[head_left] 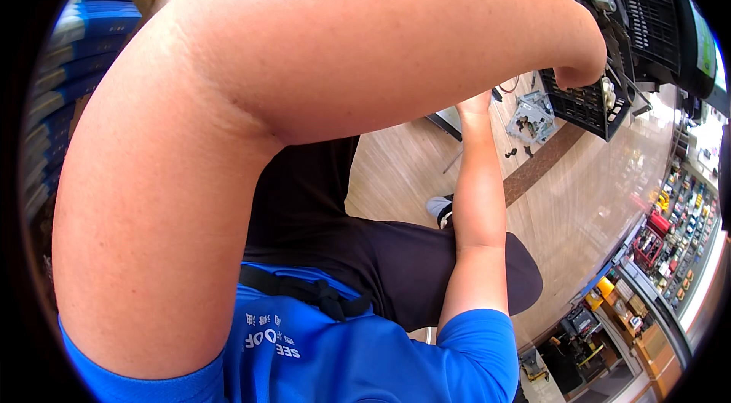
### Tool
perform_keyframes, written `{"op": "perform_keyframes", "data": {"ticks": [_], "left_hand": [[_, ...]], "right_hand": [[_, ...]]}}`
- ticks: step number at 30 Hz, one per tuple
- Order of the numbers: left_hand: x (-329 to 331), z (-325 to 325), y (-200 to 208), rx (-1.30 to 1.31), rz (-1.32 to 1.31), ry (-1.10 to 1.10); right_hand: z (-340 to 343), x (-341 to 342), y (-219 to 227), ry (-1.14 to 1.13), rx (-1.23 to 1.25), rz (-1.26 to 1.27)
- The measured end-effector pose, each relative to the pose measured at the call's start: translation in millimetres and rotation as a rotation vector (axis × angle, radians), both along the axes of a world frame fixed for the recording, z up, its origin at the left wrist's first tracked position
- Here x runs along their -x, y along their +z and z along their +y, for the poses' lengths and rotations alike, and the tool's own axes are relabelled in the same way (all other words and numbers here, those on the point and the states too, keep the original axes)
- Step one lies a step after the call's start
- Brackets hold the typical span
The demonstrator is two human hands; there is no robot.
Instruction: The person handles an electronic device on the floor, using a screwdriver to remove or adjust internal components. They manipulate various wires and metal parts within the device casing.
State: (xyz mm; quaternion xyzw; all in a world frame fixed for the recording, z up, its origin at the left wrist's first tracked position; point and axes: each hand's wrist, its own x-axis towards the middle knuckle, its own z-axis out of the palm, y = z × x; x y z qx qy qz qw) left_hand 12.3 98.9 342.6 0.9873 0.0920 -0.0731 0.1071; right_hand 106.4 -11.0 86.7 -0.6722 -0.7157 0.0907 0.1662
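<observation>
My left arm stretches across the upper middle, and my left hand (pixel 585 68) bends down over a black plastic crate (pixel 582 112) on the floor. Its fingers are mostly hidden behind the wrist. Inside the crate some pale and metallic parts show. Beside the crate lies a silvery metal plate (pixel 533 115) with dark bits on it, and small black pieces (pixel 512 152) are near it. My right hand (pixel 477 104) is low near the plate's left side, its fingers covered by my left forearm. A flat dark-edged object (pixel 446 126) and a thin rod (pixel 453 160) lie left of it.
Another black slatted crate (pixel 646 14) stands behind at the upper right. Stacked blue-and-white packages (pixel 91 37) rise on the left. Shelves of small goods (pixel 678 228) and a glass-fronted case (pixel 632 289) line the right. My shoe (pixel 438 209) is on the tiled floor.
</observation>
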Motion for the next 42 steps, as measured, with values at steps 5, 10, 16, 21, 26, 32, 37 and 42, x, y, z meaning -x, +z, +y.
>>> {"op": "perform_keyframes", "data": {"ticks": [5, 10, 16, 21, 26, 32, 37, 42], "left_hand": [[7.6, -5.2, -2.4, -0.001, 0.002, -0.003], [-2.3, 0.7, -1.2, -0.003, 0.002, -0.006], [-5.4, 3.3, -2.5, -0.004, 0.009, -0.001], [-7.9, -0.5, -0.3, -0.006, 0.010, -0.012], [-4.5, 0.6, -3.5, -0.006, 0.015, -0.012], [-3.2, -3.9, -3.2, -0.008, 0.014, -0.023], [-4.0, -2.2, -3.7, -0.008, 0.019, -0.022], [-9.3, -1.8, -1.8, -0.010, 0.016, -0.029]], "right_hand": [[-0.4, -3.5, 1.8, 0.035, -0.018, 0.042], [-2.5, -5.5, -4.4, -0.007, -0.066, 0.110], [-2.2, -0.7, 8.6, -0.056, 0.039, 0.044], [-4.8, 0.8, 10.7, -0.071, 0.050, 0.027], [-4.1, 3.4, 15.7, -0.059, 0.053, 0.027], [-5.4, -4.5, 5.1, -0.017, 0.003, 0.072], [-5.2, 4.2, 16.9, -0.054, 0.069, 0.082], [-4.5, -0.2, 10.6, -0.053, 0.041, 0.085]]}}
